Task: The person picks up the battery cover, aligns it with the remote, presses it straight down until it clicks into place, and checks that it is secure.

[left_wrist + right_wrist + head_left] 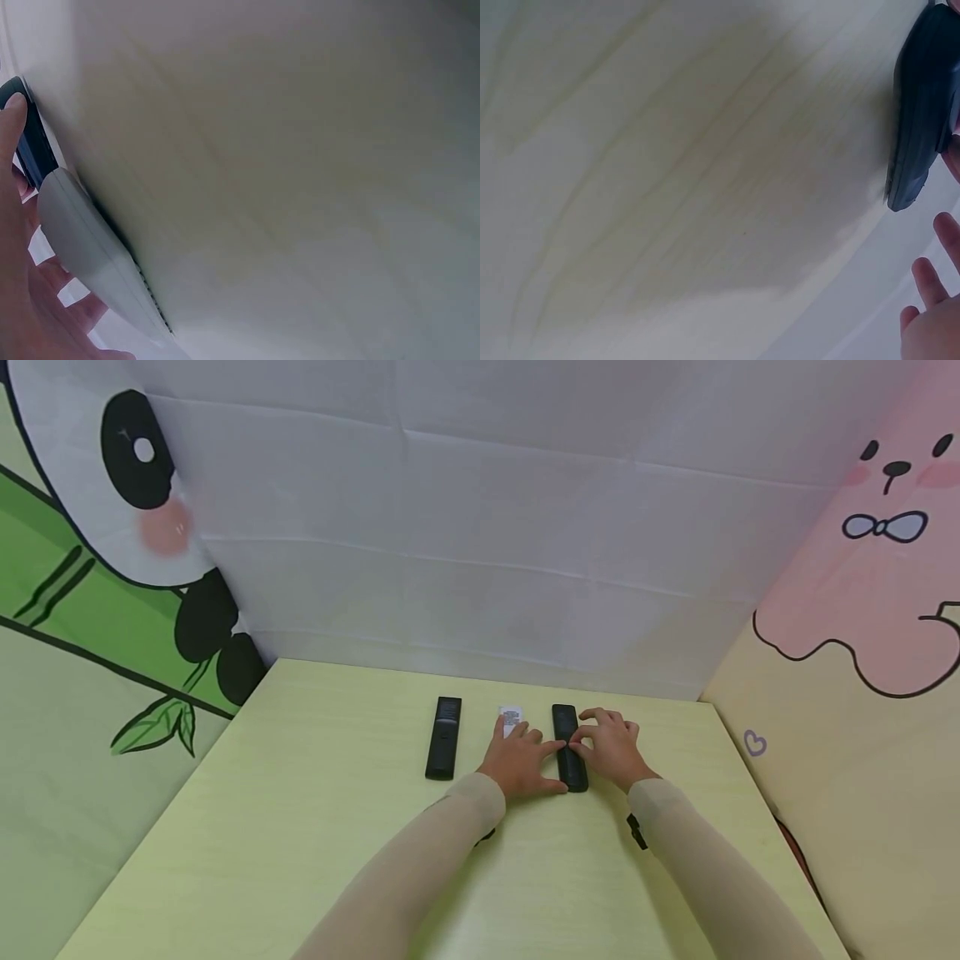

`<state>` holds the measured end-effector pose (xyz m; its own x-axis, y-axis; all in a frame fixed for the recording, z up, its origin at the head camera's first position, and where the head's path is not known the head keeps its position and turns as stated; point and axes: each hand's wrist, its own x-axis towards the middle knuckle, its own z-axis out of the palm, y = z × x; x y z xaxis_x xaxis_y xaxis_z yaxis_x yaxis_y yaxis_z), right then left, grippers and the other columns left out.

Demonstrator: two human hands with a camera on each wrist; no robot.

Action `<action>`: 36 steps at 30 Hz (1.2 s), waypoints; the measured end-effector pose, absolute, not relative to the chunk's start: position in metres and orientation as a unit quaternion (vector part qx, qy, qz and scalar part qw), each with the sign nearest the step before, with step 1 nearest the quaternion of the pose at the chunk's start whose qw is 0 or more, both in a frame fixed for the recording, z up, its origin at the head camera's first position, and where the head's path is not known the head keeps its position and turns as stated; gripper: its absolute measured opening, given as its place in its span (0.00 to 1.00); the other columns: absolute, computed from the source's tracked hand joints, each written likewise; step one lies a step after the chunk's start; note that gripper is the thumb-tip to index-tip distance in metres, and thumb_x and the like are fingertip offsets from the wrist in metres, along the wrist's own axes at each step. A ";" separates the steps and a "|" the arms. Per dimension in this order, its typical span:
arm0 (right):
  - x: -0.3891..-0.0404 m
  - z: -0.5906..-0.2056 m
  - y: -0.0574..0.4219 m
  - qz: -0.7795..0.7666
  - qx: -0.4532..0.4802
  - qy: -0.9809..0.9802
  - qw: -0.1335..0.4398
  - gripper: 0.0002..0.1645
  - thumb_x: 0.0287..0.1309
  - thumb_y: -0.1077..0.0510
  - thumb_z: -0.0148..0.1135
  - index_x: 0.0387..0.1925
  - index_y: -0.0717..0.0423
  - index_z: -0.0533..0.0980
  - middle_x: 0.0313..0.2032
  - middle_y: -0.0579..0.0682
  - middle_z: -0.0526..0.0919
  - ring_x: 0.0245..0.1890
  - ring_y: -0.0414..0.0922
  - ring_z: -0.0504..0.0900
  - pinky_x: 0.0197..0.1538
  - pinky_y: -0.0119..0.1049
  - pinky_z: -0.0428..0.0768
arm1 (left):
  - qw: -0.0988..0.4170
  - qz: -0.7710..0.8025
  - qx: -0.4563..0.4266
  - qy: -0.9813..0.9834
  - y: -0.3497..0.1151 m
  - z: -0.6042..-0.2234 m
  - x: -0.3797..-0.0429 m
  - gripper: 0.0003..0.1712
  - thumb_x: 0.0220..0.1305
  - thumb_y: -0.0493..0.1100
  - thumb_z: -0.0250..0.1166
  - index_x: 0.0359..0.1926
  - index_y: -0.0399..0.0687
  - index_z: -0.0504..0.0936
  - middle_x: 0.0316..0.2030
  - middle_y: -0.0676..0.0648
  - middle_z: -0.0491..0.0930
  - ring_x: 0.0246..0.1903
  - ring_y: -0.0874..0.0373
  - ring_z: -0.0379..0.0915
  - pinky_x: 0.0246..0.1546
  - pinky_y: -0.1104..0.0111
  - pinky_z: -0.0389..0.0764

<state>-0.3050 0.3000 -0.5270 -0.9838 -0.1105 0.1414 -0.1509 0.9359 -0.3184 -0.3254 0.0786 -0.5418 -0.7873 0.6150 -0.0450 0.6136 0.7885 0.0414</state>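
A black remote control [572, 771] lies lengthwise on the table between the two hands. My left hand [519, 766] is spread beside it, with the thumb touching its near end and the index fingertip at its left edge by the middle. From the other side my right hand [613, 748] brings thumb and bent index finger together on the middle of the remote. The right wrist view shows the remote [924, 112] edge-on, a fingertip against its side. Under the left fingers lies a white, round-edged object [512, 715] with a printed label, partly hidden.
Another black remote control [444, 739] lies to the left of the left hand. The pale yellow table [337, 827] meets a white cloth backdrop [480, 527] behind the remotes. Side panels with a panda and a pink bear stand at left and right.
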 end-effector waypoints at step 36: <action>-0.305 -0.529 0.303 0.171 0.078 -0.980 0.069 0.07 0.83 0.52 0.76 0.47 0.47 0.96 0.73 0.60 0.85 0.79 0.71 0.76 0.73 0.74 0.67 | 0.021 0.021 0.340 0.940 0.066 -0.543 -0.332 0.51 0.77 0.91 0.52 0.92 0.84 0.67 0.90 0.52 0.72 0.95 0.45 0.60 0.95 0.28 0.54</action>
